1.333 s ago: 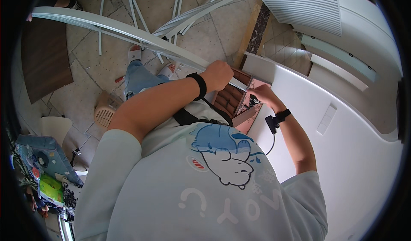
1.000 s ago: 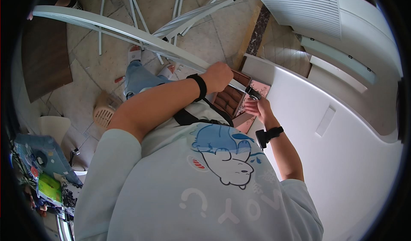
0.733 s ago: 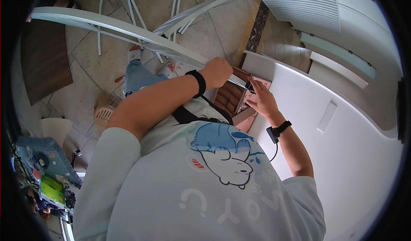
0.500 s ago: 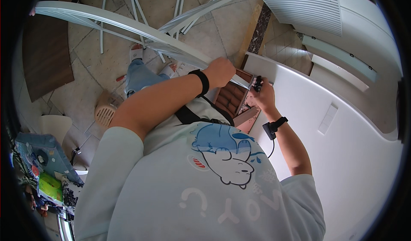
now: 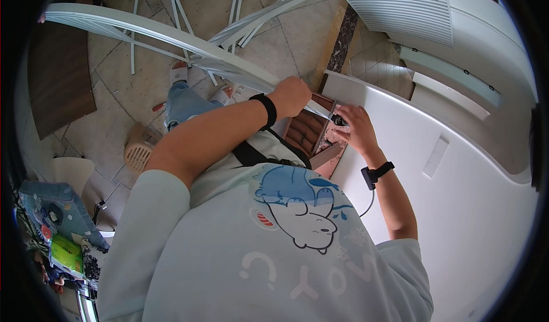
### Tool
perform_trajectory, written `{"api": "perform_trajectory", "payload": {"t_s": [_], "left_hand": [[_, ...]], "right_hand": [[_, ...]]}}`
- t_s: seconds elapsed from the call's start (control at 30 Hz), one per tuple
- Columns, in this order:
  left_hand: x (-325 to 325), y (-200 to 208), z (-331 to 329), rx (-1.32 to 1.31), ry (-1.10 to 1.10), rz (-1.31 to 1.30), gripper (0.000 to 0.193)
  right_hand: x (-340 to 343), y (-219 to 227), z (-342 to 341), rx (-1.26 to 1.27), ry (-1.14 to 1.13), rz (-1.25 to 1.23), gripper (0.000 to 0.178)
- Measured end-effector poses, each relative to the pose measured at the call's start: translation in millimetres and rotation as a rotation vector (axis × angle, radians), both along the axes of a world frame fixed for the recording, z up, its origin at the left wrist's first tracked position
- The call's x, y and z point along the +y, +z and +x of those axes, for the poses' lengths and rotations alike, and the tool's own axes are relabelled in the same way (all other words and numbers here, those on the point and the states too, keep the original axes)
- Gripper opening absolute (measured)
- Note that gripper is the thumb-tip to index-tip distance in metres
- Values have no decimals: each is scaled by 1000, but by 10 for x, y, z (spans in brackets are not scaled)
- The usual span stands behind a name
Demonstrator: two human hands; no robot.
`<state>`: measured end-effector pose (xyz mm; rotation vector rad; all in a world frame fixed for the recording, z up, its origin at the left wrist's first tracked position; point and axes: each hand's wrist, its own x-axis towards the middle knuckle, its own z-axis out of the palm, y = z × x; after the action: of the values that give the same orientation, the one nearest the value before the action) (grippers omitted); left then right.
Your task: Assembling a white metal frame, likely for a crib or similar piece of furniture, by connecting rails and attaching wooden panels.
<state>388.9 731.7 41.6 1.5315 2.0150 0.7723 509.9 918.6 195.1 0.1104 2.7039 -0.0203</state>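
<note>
A long white panel or frame piece [image 5: 171, 36] runs from the far left toward me, bending with the lens. Near its right end my left hand [image 5: 290, 97] is closed in a fist around its edge. A small black fitting [image 5: 339, 120] sits at that end, its exact kind too small to make out. Around it curl the fingers and thumb of my right hand [image 5: 355, 128], which appear to grip it. Below both hands a tufted brown surface [image 5: 303, 132] and a pink patterned one [image 5: 330, 165] show in part.
White metal strips [image 5: 263, 22] lie scattered on the tiled floor ahead. A white wall or panel [image 5: 400, 133] rises close on my right. At left are a dark brown board [image 5: 60, 87], a beige slotted basket [image 5: 137, 149] and a white stool [image 5: 73, 173]. Someone's fingertips [image 5: 41, 18] touch the piece's far end.
My right hand has turned on the black fitting, its fingers more spread and the wrist slightly farther right. The left hand keeps its grip; the view has shifted slightly.
</note>
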Motion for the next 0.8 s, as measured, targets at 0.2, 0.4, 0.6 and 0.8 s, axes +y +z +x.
{"api": "perform_trajectory", "payload": {"t_s": [0.2, 0.4, 0.6, 0.8], "left_hand": [[-21, -14, 1, -36, 43, 55, 22], [-23, 0, 1, -23, 14, 21, 22], [-8, 18, -21, -13, -20, -33, 24], [-19, 46, -39, 2, -28, -8, 24]], "right_hand": [[151, -204, 82, -205, 86, -66, 41], [150, -473, 177, -87, -1681, -749, 27], [250, -316, 128, -169, -1881, -952, 33], [206, -127, 250, 38, -211, -220, 55]]}}
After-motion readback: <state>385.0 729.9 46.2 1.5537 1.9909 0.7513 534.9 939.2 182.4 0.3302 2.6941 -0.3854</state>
